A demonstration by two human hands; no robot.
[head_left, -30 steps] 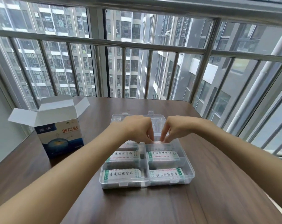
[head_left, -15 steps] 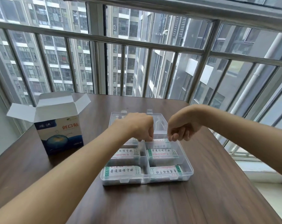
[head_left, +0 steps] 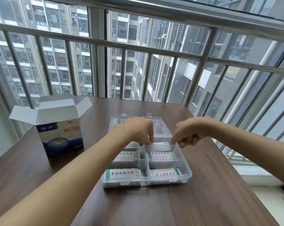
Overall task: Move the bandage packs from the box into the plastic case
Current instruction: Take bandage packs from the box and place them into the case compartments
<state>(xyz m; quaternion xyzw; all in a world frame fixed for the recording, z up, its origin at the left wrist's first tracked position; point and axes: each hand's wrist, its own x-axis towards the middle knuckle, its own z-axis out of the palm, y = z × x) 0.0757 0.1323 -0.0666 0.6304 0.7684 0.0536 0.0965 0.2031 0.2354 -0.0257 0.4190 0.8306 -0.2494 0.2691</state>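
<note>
A clear plastic case [head_left: 186,162] lies open on the brown table, its lid [head_left: 161,126] flat behind it. White bandage packs fill its compartments: near left [head_left: 123,174], near right [head_left: 165,174], middle left [head_left: 126,156] and middle right [head_left: 161,156]. My left hand [head_left: 138,129] hovers over the far row, fingertips down on the far-right pack [head_left: 161,143] beside the divider; it hides most of the far-left pack [head_left: 133,145]. My right hand [head_left: 188,132] presses its index fingertip on that far-right pack's right end, its other fingers curled. The blue-and-white bandage box [head_left: 61,137] stands at the left, flaps open.
The table [head_left: 203,201] ends a short way right of the case, above a window sill [head_left: 255,175]. A steel railing [head_left: 154,46] and glass close off the far side. The box's inside is hidden from here.
My right hand was a raised fist half a second ago; it has dropped and put its index finger on the far-right pack. My left hand has stayed over the far row.
</note>
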